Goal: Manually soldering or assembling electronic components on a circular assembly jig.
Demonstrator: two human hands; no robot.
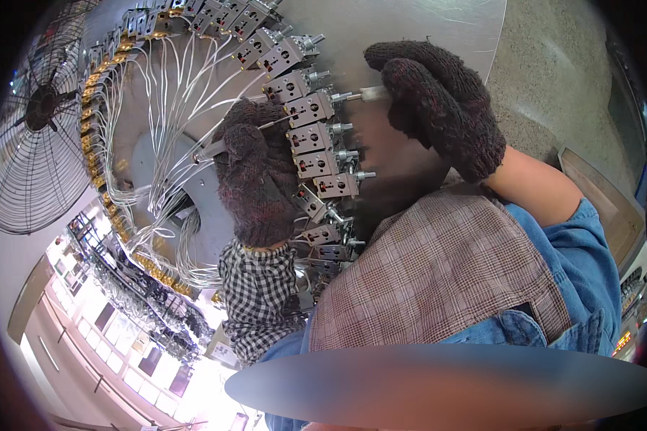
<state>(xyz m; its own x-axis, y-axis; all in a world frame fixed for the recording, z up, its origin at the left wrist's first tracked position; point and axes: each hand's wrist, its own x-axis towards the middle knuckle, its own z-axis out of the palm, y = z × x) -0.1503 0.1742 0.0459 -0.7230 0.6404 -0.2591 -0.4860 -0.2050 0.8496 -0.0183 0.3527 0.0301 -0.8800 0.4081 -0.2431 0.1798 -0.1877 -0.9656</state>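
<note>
My left hand (255, 176), in a dark knitted glove, is closed around a screwdriver. Its translucent handle end (210, 151) sticks out on one side of the fist, and its thin shaft (274, 123) points at one of the small metal control units (309, 109) standing in a curved row. On the row's outer side, my right hand (446, 104), gloved alike, is closed on a pale translucent cylindrical piece. This piece (373, 93) lines up with the shaft of the same unit. Its far end is hidden by the glove.
White wires (183, 93) run inward from brass-coloured fittings (93, 129) around a round metal table (438, 25). More units (255, 49) continue along the far edge. A large caged fan (43, 108) stands at the left. Speckled floor (553, 72) shows at the right.
</note>
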